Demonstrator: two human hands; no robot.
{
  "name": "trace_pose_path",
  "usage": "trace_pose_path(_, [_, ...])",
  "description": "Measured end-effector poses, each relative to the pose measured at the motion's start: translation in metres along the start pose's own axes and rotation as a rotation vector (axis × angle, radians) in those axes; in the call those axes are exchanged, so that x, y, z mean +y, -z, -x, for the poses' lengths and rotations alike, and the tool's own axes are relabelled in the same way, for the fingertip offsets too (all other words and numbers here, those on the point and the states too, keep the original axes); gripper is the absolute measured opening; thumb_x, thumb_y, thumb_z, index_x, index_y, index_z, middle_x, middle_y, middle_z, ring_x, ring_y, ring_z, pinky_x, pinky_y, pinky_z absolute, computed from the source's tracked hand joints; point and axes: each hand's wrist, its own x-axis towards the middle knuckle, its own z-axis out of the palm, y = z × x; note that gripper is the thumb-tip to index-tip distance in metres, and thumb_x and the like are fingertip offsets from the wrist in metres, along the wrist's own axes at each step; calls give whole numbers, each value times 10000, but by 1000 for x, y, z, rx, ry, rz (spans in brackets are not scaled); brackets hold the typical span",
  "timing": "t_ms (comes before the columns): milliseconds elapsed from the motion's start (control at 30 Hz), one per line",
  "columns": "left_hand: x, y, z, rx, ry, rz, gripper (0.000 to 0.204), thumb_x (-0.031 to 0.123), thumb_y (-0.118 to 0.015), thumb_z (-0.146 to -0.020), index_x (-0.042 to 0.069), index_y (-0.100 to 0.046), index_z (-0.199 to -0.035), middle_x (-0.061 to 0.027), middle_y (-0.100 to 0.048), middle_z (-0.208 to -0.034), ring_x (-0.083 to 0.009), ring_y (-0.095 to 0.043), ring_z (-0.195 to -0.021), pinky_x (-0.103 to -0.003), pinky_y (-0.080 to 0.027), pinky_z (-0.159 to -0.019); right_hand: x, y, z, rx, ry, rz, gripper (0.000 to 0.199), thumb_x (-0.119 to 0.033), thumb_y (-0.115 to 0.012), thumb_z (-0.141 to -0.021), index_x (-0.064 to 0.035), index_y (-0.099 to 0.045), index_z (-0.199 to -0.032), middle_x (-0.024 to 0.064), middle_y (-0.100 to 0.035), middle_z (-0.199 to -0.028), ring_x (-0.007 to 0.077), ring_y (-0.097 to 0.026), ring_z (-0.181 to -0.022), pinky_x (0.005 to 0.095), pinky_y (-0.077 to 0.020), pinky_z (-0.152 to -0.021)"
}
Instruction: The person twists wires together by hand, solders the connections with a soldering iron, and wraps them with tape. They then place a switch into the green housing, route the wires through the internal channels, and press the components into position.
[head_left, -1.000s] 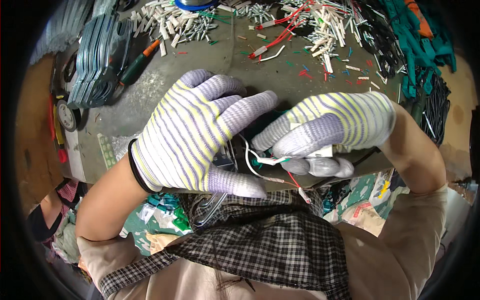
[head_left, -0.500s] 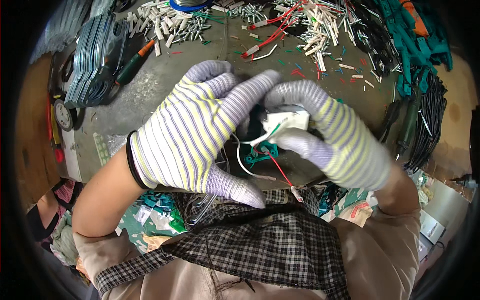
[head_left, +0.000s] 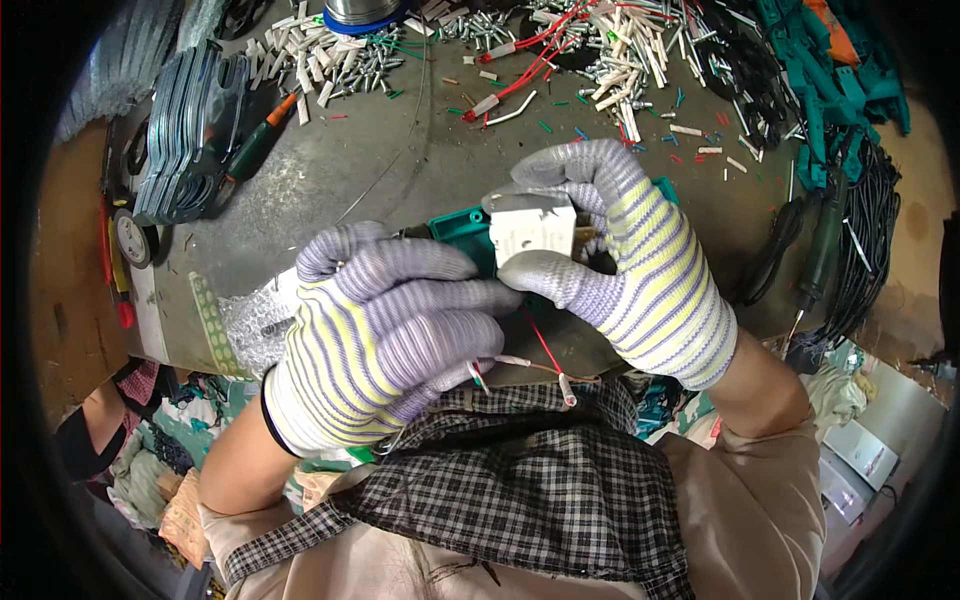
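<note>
Both hands wear striped white, yellow and purple gloves. My right hand (head_left: 645,265) pinches a white block-shaped part (head_left: 532,230) between thumb and fingers, above a teal plastic housing (head_left: 463,226). My left hand (head_left: 385,335) is closed, its fingers bent toward the block. A thin wire end with a coloured tip (head_left: 478,376) pokes out under those fingers; the rest of it is hidden by the glove. Below the housing, a red wire (head_left: 543,343) runs to a small clear-sleeved connector (head_left: 567,390) near the bench edge, with a pale wire (head_left: 528,363) beside it.
White sleeves and metal pins (head_left: 625,70) lie heaped at the back, near a solder spool (head_left: 362,12). Metal brackets (head_left: 185,140) and a screwdriver (head_left: 262,135) sit at left. At right are teal housings (head_left: 840,80), black cables (head_left: 865,230) and a soldering iron (head_left: 822,240).
My left hand has come down and curled its fingers in. The right hand has turned the white block so its flat face shows. The red wire's connector has shifted slightly left.
</note>
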Motion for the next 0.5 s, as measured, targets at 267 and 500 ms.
trace_pose_path(267, [3, 0, -4, -112, -180, -280, 191, 298, -661, -699, 236, -647, -879, 57, -700, -980, -214, -593, -1023, -478, -316, -974, 5, -4, -1, 31, 46, 110, 485, -26, -738, -812, -56, -460, -1208, 111, -641, -1118, 178, -632, -1046, 300, -526, -878])
trace_pose_path(500, [0, -1, -6, -127, -81, -254, 270, 342, -663, -699, 204, -669, -931, 30, -678, -927, -230, -570, -1048, -526, -246, -1044, 6, -1, -3, 2, 230, 365, 440, -38, -739, -798, -52, -497, -1165, 128, -653, -1092, 171, -653, -940, 302, -543, -803])
